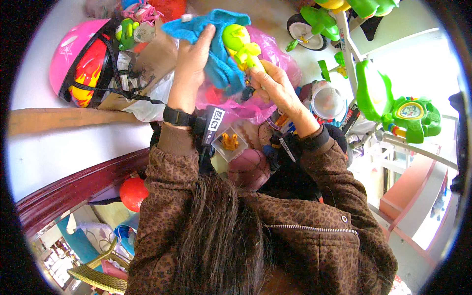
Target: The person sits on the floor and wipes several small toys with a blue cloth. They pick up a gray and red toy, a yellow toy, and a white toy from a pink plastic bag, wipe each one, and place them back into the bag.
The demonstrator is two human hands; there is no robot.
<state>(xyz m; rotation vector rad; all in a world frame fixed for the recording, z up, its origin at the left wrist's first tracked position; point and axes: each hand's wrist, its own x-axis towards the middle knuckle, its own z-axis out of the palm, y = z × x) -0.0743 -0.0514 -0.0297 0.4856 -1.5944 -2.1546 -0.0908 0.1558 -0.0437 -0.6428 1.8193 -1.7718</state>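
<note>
A blue cloth (221, 70) is gripped in my left hand (193, 61), its folds draped between thumb and fingers. My right hand (274, 84) holds the handle of a lime-green and yellow plastic toy (238, 38), whose round head points up and away from me. The cloth lies right beside the toy's head; whether they press together I cannot tell. Beneath both hands spreads a pink plastic bag (276, 48) with small colourful items in it, mostly hidden. Nearer my body is a clear square box (229, 143) with an orange object inside.
A pink helmet (75, 51) with black straps lies at the left, near a green toy (126, 34). On the right are a clear round tub (328, 100) and a green-and-white child's ride-on (376, 90). A reddish ball (250, 167) sits close to my body; a red ball (133, 194) is farther left.
</note>
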